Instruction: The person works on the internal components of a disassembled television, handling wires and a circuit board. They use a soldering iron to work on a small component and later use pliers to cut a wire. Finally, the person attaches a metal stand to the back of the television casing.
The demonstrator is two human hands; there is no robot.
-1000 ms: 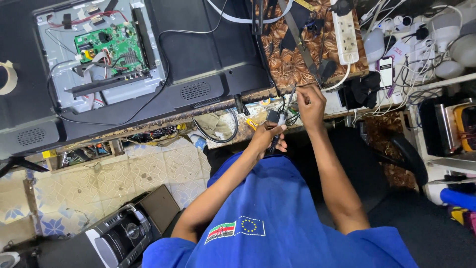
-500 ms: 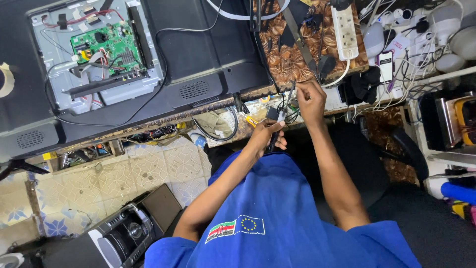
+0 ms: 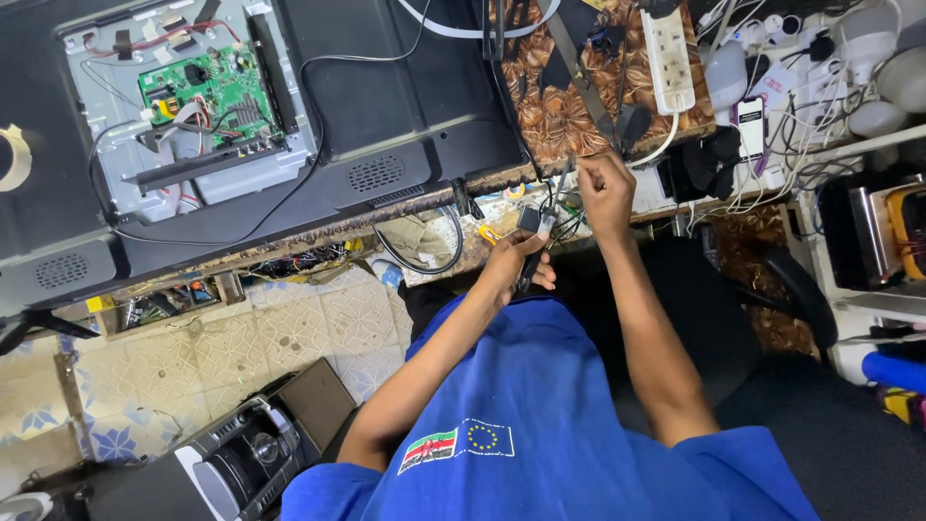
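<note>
Little has been shifted since the earlier frames: both hands are kept at the table edge in nearly the same pose, and the view has only drifted slightly. The left hand (image 3: 516,259) is closed around a small black tool (image 3: 530,232), whose body is gripped in the fist while its upper end stands out above the fingers. The right hand (image 3: 603,188) is held just above and to the right of it, its fingertips pinched on a thin grey wire (image 3: 560,183) that is drawn up from the tool. The tool is thus kept between the two hands, just past the edge of the patterned brown table (image 3: 550,116). A tangle of thin wires (image 3: 569,224) is seen between the hands. To the left, an opened flat television (image 3: 386,106) is laid face down, with a green circuit board (image 3: 207,92) exposed. A white power strip (image 3: 670,43) is laid on the table beyond the right hand. A black stereo (image 3: 236,463) is stood on the tiled floor.
</note>
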